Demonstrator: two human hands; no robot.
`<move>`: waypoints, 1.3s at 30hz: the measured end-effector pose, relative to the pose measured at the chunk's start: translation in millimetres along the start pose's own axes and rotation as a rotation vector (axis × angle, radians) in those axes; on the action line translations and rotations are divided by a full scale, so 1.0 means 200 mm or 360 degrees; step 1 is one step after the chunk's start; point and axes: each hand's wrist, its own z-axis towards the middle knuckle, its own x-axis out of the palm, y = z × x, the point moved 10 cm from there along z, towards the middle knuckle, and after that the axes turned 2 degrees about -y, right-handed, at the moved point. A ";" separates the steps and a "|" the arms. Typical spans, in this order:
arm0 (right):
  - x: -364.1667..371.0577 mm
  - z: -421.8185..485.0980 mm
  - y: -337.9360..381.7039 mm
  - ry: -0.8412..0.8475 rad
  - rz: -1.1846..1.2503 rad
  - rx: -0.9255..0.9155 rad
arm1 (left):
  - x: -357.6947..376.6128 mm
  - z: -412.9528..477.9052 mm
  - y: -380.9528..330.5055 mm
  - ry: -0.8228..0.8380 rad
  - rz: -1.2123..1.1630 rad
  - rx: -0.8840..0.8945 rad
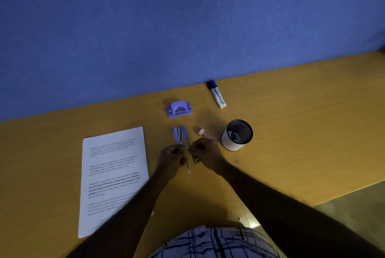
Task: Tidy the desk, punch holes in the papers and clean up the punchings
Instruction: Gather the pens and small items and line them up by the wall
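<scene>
Left fingers [174, 151], right fingers [196, 147] around pens [179, 135].

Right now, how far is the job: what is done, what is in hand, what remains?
Nothing looks finished. In hand: left hand and right hand grip a bunch of pens beside the pen cup. Left to do: two markers lie loose, the papers show no holes, the hole punch stands apart from them.
</scene>
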 end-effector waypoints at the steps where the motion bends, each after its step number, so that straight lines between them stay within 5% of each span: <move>1: 0.01 0.00 0.01 0.0009 0.0077 0.0010 | 0.01 0.00 -0.02 0.0016 0.0007 0.0019; 14: -0.06 -0.01 0.04 0.0080 0.0444 0.0056 | 0.04 0.04 -0.18 -0.0019 0.0082 0.0210; 26: -0.18 0.09 0.15 -0.0025 0.0242 0.0007 | 0.07 0.12 -0.29 -0.0087 -0.0075 0.0229; 39: -0.84 0.57 0.18 -0.0586 -0.0035 0.0094 | 0.06 0.32 -0.31 -0.0099 0.0019 0.0070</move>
